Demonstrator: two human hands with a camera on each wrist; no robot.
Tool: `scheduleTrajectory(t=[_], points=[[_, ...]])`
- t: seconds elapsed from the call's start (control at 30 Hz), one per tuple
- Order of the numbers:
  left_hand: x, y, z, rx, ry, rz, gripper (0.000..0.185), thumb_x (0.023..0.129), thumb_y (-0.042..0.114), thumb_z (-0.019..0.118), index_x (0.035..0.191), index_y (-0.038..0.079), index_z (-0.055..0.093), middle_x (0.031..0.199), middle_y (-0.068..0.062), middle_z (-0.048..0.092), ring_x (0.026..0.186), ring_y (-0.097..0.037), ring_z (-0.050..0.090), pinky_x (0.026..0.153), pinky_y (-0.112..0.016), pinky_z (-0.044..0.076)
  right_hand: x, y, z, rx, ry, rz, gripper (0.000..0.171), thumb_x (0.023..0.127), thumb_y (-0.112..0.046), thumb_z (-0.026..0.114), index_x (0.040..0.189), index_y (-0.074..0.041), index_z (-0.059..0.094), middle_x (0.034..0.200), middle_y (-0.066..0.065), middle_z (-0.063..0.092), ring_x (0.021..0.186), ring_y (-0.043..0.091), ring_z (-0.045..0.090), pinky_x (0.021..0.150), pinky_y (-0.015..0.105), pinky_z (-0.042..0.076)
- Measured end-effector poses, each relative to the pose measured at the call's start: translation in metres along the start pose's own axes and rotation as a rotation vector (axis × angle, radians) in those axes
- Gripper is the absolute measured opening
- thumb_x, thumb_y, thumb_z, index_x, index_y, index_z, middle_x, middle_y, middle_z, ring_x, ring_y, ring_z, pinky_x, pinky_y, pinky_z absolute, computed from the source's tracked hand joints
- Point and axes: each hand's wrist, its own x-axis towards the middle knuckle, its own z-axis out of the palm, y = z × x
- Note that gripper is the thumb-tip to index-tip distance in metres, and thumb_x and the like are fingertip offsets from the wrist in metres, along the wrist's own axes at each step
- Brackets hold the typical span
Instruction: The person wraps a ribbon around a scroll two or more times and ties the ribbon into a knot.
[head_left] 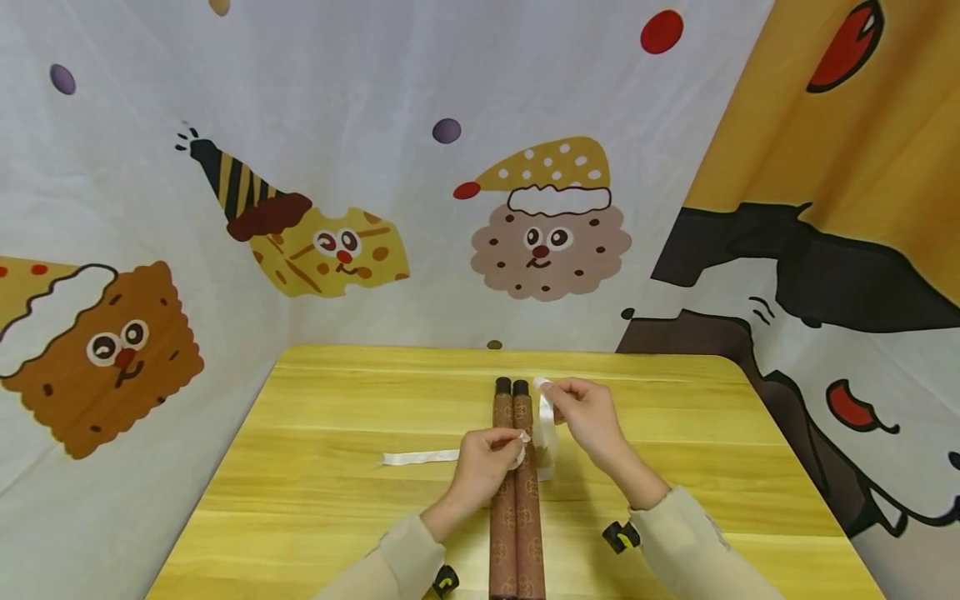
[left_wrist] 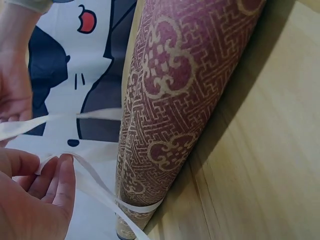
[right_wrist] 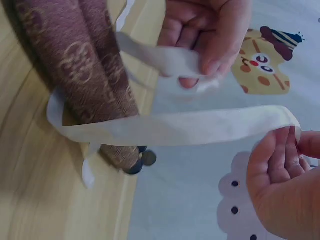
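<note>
Two rolled scrolls (head_left: 504,517) in maroon patterned cloth with black end knobs lie side by side, pointing away from me. A white ribbon (left_wrist: 145,206) passes around them near the far end. Over the scrolls, my left hand (head_left: 480,471) pinches one part of the ribbon between thumb and fingers. To the right of them, my right hand (head_left: 596,421) pinches another part, raised above the table. In the right wrist view that length of ribbon (right_wrist: 180,127) stretches from the scrolls to my right fingertips (right_wrist: 287,137). A loose ribbon tail (head_left: 420,457) lies to the left.
The scrolls rest on a yellow wood-grain table (head_left: 315,517). Behind it hangs a pale curtain (head_left: 360,100) with cartoon food figures, and a yellow and black printed part (head_left: 795,167) is at the right. Black wrist straps (head_left: 621,537) show by both sleeves.
</note>
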Motion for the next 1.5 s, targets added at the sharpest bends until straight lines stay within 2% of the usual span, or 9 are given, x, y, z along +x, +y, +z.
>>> scheduleTrajectory(t=[0.3, 0.6, 0.77, 0.9, 1.07, 1.17, 1.23, 1.33, 1.5], points=[[0.005, -0.001, 0.006, 0.045, -0.004, 0.022, 0.021, 0.099, -0.001, 0.062, 0.112, -0.009, 0.076, 0.097, -0.018, 0.077, 0.082, -0.020, 0.067, 0.068, -0.024, 0.055, 0.007, -0.009, 0.021, 0.063, -0.127, -0.039, 0.027, 0.103, -0.023, 0.069, 0.105, 0.002, 0.077, 0.081, 0.011, 0.074, 0.073, 0.025, 0.072, 0.069, 0.038, 0.063], [0.003, -0.001, 0.005, 0.037, -0.031, -0.012, 0.020, 0.099, -0.001, 0.060, 0.108, -0.011, 0.076, 0.099, -0.019, 0.077, 0.085, -0.017, 0.067, 0.075, -0.032, 0.061, 0.016, -0.004, 0.039, 0.037, -0.145, -0.007, 0.026, 0.105, -0.021, 0.066, 0.107, 0.003, 0.077, 0.085, 0.009, 0.077, 0.074, 0.024, 0.074, 0.068, 0.035, 0.062], [0.002, 0.000, 0.005, -0.001, -0.023, -0.026, 0.019, 0.099, 0.001, 0.064, 0.108, -0.007, 0.078, 0.103, -0.019, 0.077, 0.091, -0.018, 0.068, 0.078, -0.036, 0.060, 0.019, 0.001, 0.047, 0.091, -0.181, 0.026, 0.028, 0.105, -0.020, 0.065, 0.109, 0.006, 0.075, 0.087, 0.014, 0.077, 0.074, 0.026, 0.077, 0.069, 0.037, 0.063], [0.002, 0.000, 0.005, -0.041, -0.036, -0.042, 0.020, 0.099, 0.003, 0.064, 0.111, -0.006, 0.077, 0.106, -0.021, 0.077, 0.098, -0.024, 0.072, 0.081, -0.032, 0.060, 0.021, 0.002, 0.053, 0.104, -0.190, 0.028, 0.023, 0.105, -0.019, 0.066, 0.101, 0.001, 0.077, 0.089, 0.019, 0.077, 0.075, 0.031, 0.077, 0.064, 0.034, 0.062], [0.001, 0.000, 0.004, -0.069, -0.040, -0.044, 0.021, 0.101, 0.003, 0.063, 0.113, -0.006, 0.077, 0.107, -0.024, 0.076, 0.106, -0.032, 0.072, 0.084, -0.033, 0.060, 0.022, 0.005, 0.054, 0.006, -0.253, -0.018, 0.028, 0.106, -0.026, 0.064, 0.102, -0.003, 0.079, 0.091, 0.016, 0.077, 0.084, 0.041, 0.074, 0.063, 0.028, 0.056], [0.000, 0.000, 0.004, -0.096, -0.029, -0.056, 0.021, 0.101, 0.002, 0.062, 0.115, -0.007, 0.076, 0.108, -0.022, 0.076, 0.104, -0.031, 0.072, 0.085, -0.035, 0.060, 0.021, 0.008, 0.049, -0.096, -0.341, -0.063, 0.034, 0.109, -0.032, 0.059, 0.113, -0.005, 0.079, 0.101, 0.011, 0.078, 0.094, 0.035, 0.073, 0.076, 0.031, 0.058], [0.000, 0.000, 0.004, -0.118, -0.020, -0.066, 0.022, 0.101, 0.000, 0.061, 0.116, -0.008, 0.075, 0.110, -0.022, 0.076, 0.104, -0.030, 0.073, 0.086, -0.037, 0.061, 0.022, 0.012, 0.043, -0.134, -0.409, -0.085, 0.036, 0.111, -0.032, 0.055, 0.122, -0.004, 0.076, 0.113, 0.012, 0.076, 0.105, 0.030, 0.072, 0.087, 0.036, 0.059], [0.001, -0.002, 0.004, -0.154, -0.010, -0.064, 0.022, 0.101, -0.001, 0.061, 0.116, -0.011, 0.074, 0.112, -0.025, 0.074, 0.105, -0.034, 0.073, 0.088, -0.040, 0.061, 0.023, 0.015, 0.033, -0.154, -0.480, -0.093, 0.036, 0.110, -0.027, 0.055, 0.128, -0.001, 0.073, 0.122, 0.015, 0.073, 0.114, 0.028, 0.069, 0.097, 0.042, 0.056], [0.002, -0.001, 0.004, -0.163, 0.003, -0.058, 0.022, 0.100, -0.002, 0.061, 0.117, -0.011, 0.073, 0.113, -0.028, 0.073, 0.104, -0.037, 0.073, 0.088, -0.039, 0.060, 0.023, 0.022, 0.019, -0.214, -0.513, -0.105, 0.025, 0.103, -0.019, 0.067, 0.119, -0.003, 0.077, 0.114, 0.010, 0.076, 0.103, 0.024, 0.070, 0.086, 0.040, 0.057]])
